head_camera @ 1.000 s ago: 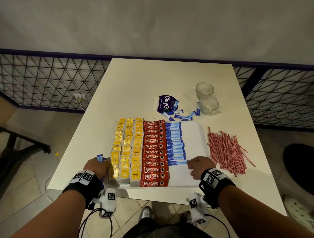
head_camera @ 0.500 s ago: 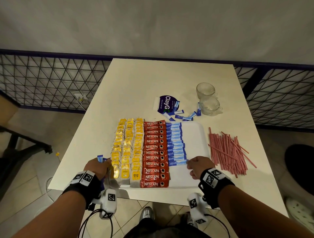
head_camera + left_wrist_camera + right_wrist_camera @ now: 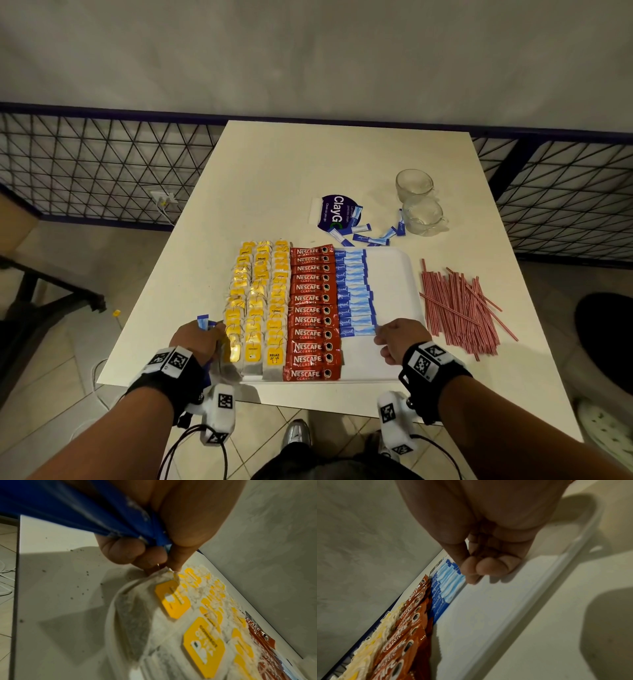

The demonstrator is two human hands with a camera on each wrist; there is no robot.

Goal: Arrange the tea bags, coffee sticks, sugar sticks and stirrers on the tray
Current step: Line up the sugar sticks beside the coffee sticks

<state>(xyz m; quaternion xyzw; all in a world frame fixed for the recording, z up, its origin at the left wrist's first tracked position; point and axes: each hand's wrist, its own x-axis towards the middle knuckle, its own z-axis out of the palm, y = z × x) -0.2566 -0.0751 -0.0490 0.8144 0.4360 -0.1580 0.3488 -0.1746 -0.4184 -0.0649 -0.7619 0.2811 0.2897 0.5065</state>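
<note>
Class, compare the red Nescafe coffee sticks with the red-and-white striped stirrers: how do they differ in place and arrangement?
The red Nescafe coffee sticks lie on the white tray; the red-and-white striped stirrers lie on the table, right of the tray. The coffee sticks form one neat overlapping column; the stirrers sit in a loose, criss-crossed heap. Both are red.

White table (image 3: 291, 178) carries the tray (image 3: 394, 274), loose stirrers (image 3: 459, 308), two glass cups (image 3: 419, 205), a blue sachet (image 3: 334, 214) and stray sugar sticks (image 3: 371, 238).

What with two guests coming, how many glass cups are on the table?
2. One glass cup stands toward the far right of the table; the other sits just in front of it. None appears hidden.
</note>
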